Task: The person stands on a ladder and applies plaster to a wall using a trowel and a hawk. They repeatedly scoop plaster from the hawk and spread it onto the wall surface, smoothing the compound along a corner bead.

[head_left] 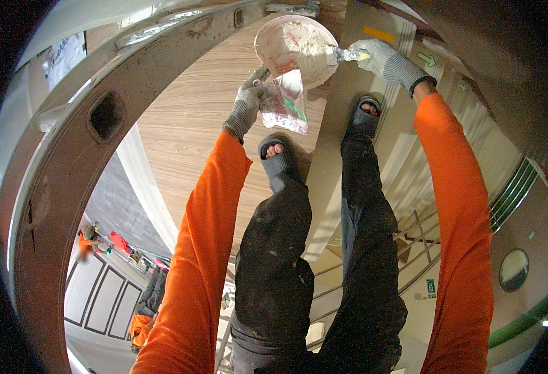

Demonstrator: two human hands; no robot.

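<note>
A round whitish bucket (274,42) holds a pale, lumpy paste (312,53) and has smears on its inner wall. My right hand (383,59), in a grey knit glove, is closed on the yellowish handle of a putty knife (356,55). The knife's blade reaches over the right side of the bucket, at the paste. My left hand (247,101), also gloved, grips a flat, shiny plate (284,106) by its left edge. This plate has whitish smears and a green streak, and overlaps the bucket's near rim; its exact kind is unclear.
Bucket and left sandal (278,159) are on a wood-grain board (193,93); my right sandal (366,115) is on the beige surface beside it. A curved brown metal beam (55,168) arcs along the left. Thin railings (420,237) show low down. Far lower left is another person (88,237).
</note>
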